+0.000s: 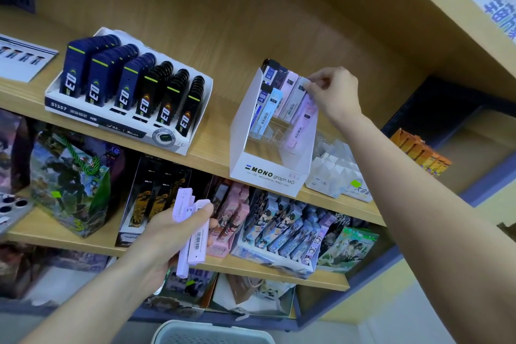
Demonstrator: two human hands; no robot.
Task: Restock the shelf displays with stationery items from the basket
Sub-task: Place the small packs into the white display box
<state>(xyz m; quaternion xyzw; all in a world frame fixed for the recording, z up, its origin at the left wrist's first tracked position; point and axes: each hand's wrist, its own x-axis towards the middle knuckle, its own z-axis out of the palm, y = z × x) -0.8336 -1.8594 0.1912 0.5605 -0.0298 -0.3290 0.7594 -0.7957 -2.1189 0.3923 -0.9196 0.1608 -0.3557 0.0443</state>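
Note:
A white MONO graph MG display box (269, 173) stands on the upper wooden shelf, holding several slim lead cases in black, blue, white and lilac. My right hand (333, 92) pinches the top of a lilac lead case (301, 117) that stands in the box's right slot. Lower down, in front of the second shelf, my left hand (170, 234) grips a few lilac lead cases (195, 234) fanned together. The rim of a grey basket (212, 332) shows at the bottom edge.
A tray of dark blue and black lead packs (125, 86) sits left of the MONO box. White packets (335, 170) lie to its right, orange boxes (418, 151) further right. The lower shelf (251, 267) carries printed boxes and pen displays.

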